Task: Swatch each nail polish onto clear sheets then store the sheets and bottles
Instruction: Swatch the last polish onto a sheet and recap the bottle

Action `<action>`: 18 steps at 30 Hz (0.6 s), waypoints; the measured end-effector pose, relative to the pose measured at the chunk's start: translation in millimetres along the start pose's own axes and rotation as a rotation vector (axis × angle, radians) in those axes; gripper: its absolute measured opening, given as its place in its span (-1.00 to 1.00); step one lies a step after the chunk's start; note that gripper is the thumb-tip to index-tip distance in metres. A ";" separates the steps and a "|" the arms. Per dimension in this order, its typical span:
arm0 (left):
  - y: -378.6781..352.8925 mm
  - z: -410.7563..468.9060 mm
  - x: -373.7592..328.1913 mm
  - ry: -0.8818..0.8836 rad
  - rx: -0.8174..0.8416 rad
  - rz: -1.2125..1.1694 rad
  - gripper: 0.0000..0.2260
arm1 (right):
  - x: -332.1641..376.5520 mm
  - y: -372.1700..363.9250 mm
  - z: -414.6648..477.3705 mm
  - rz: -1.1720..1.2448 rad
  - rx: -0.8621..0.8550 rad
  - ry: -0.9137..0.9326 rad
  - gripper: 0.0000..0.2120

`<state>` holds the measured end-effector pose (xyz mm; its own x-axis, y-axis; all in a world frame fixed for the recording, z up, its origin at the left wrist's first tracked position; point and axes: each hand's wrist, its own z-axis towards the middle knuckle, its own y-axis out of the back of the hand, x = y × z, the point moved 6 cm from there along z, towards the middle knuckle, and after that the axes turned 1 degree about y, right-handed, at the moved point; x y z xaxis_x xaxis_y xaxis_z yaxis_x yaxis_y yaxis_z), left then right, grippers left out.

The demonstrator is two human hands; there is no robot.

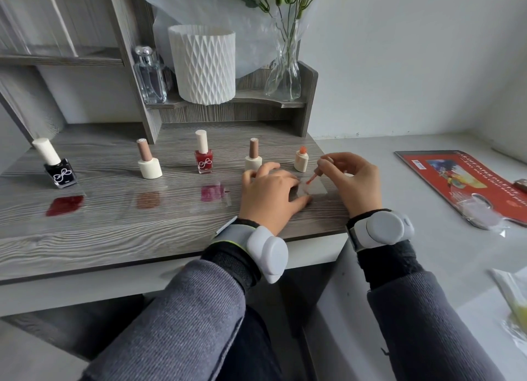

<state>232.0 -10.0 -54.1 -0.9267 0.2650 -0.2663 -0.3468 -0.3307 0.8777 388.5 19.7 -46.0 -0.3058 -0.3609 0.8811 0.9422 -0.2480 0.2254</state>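
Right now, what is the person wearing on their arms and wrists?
The left sleeve and right sleeve are grey ribbed knit over black cuffs. Each wrist carries a rounded white pod on a band: the left pod, its band edged yellow-green, and the right pod.

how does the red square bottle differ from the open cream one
The red square glass bottle is capped; the small round cream bottle is open, its neck orange-stained. The red one shows its polish; the cream one is opaque. Both stand upright on the grey wooden desk.
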 end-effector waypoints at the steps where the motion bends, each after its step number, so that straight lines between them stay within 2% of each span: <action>1: 0.2 -0.1 0.0 0.002 0.003 0.000 -0.63 | -0.4 0.8 0.2 -0.001 -0.006 0.006 -0.93; 6: 0.6 -0.7 0.0 -0.001 -0.014 -0.001 -0.63 | 1.8 -6.4 -2.0 -0.105 0.071 0.019 -0.98; 9: 0.9 -0.4 -0.4 -0.004 -0.022 -0.005 -0.63 | 1.1 -6.8 -1.2 -0.136 0.081 0.019 -0.93; 15: 0.0 -0.3 0.2 0.000 -0.011 0.006 -0.61 | -3.9 3.2 1.1 0.008 -0.053 0.003 -0.94; 18: 0.9 -0.7 0.2 0.002 -0.015 -0.010 -0.63 | -5.7 1.9 2.2 -0.056 -0.028 0.019 -0.95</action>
<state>231.4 -10.9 -53.6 -0.9234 0.2670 -0.2757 -0.3582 -0.3414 0.8690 392.3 23.2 -49.7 -0.3608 -0.3625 0.8593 0.9193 -0.2934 0.2622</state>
